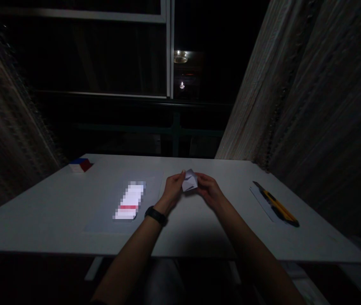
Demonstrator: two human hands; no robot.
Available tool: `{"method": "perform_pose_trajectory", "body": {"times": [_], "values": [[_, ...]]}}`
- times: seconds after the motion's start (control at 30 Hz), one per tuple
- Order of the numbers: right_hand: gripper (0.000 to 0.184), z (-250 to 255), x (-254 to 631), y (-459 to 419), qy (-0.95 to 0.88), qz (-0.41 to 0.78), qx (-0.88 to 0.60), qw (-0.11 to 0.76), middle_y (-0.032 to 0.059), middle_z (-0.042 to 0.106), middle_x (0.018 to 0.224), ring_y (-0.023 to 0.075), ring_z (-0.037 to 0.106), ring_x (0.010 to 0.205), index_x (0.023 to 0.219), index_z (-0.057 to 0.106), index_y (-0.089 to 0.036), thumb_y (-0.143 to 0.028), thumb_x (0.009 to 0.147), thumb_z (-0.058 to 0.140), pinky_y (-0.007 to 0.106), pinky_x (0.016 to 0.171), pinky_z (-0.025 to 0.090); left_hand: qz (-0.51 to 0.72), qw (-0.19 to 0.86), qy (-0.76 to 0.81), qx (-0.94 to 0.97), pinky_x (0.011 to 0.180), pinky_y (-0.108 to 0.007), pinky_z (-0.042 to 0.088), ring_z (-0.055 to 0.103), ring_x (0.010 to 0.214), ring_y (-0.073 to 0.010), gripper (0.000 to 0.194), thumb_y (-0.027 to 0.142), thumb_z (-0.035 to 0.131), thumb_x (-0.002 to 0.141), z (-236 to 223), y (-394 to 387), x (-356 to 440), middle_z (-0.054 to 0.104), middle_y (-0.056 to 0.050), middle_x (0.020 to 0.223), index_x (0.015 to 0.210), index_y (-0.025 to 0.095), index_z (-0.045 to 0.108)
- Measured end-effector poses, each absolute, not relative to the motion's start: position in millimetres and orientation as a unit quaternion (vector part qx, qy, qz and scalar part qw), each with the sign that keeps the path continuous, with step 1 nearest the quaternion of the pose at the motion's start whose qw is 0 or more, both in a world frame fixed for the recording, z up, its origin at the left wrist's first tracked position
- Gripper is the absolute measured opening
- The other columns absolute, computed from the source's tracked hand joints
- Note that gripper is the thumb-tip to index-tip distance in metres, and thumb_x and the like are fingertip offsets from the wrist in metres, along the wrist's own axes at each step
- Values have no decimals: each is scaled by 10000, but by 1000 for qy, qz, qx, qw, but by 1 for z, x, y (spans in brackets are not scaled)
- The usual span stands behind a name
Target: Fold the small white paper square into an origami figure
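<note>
Together, 2 hands hold creased, angular white paper.

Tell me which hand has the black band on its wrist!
The left hand, on the same side as the blue and red block. The black band goes around that wrist, while the right hand has a bare wrist.

Two hands are holding one paper while one phone, two sheets, one knife and one block are lying on one desk, and two curtains are hanging, with one wristband circling one wrist.
</note>
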State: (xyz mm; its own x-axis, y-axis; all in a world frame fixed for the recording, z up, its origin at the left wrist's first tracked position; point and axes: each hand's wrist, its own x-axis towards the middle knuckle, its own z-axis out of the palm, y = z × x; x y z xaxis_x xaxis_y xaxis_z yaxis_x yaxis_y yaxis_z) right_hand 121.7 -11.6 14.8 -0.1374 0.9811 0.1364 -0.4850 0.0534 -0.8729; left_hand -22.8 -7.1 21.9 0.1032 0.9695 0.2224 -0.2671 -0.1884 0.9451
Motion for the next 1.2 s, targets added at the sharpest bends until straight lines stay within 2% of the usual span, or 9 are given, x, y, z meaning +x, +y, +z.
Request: {"method": "perform_pose_trajectory", "body": {"times": [0.63, 0.8, 1.03, 1.2], "values": [[295, 16, 122, -14, -427, 619, -310, 582, 1, 663, 750, 155, 590, 694, 848, 682, -204, -166, 558, 721, 296, 665, 437, 543, 655, 262, 455, 567, -228, 385, 518, 565, -103, 408, 486, 639, 680, 21, -7, -21, 613, -44, 639, 768, 88, 655], [269, 16, 123, -14, -423, 624, -305, 582, 3, 663, 749, 161, 594, 710, 824, 682, -200, -169, 559, 717, 306, 684, 438, 542, 655, 266, 455, 583, -237, 390, 529, 587, -110, 407, 488, 648, 669, 24, -9, -21, 619, -48, 659, 752, 90, 659], [245, 17, 124, -14, -423, 626, -302, 582, 5, 668, 735, 176, 601, 729, 787, 684, -206, -185, 547, 728, 327, 712, 446, 523, 663, 263, 466, 595, -239, 398, 535, 606, -118, 434, 487, 648, 669, 27, -13, -23, 624, -52, 665, 824, 83, 674], [286, 21, 125, -15, -447, 619, -303, 570, 19, 677, 823, 193, 605, 775, 857, 683, -222, -202, 574, 716, 341, 729, 452, 517, 675, 244, 466, 605, -237, 408, 549, 636, -121, 403, 435, 679, 662, 26, -12, -25, 636, -61, 713, 868, 88, 673]]}}
